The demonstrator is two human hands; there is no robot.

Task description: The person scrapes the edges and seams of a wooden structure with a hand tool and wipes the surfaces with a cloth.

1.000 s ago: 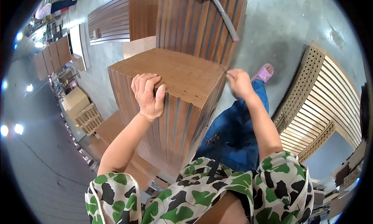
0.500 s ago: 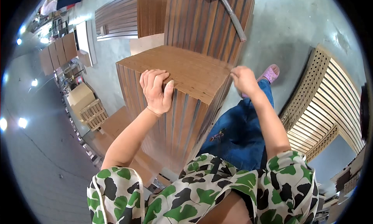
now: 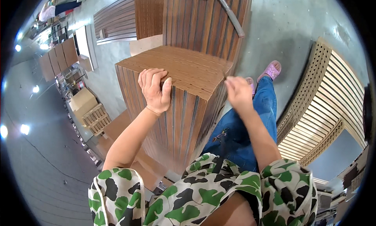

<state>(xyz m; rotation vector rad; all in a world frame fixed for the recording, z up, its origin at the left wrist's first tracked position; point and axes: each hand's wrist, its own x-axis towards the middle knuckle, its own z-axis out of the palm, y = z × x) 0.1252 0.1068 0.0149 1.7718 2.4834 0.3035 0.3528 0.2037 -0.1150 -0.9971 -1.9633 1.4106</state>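
Note:
A tall block of slatted wood-look panels (image 3: pixel 176 65) stands before me, with a brown grained top and dark grooves down its front. My left hand (image 3: pixel 155 91) curls over the top's near edge, fingers bent on the surface and thumb against the rim. Just off the right corner, my right hand (image 3: pixel 238 93) is pinched closed and slightly blurred. A small dark tip shows at its fingers, too small to name. Behind the block, a hammer (image 3: pixel 230 15) with a grey handle lies on another slatted panel (image 3: pixel 192 22).
Pale slatted frames (image 3: pixel 313 124) lie on the floor to the right. More brown slatted panels (image 3: pixel 117 18) stand at the far left, with a cardboard box (image 3: pixel 81 100) and a wooden crate (image 3: pixel 96 119) nearer. My feet in pink sandals (image 3: pixel 273 68) are right of the block.
My right hand has moved left and slightly down along the block's right edge. My left hand keeps its place on the near edge. The view has shifted slightly.

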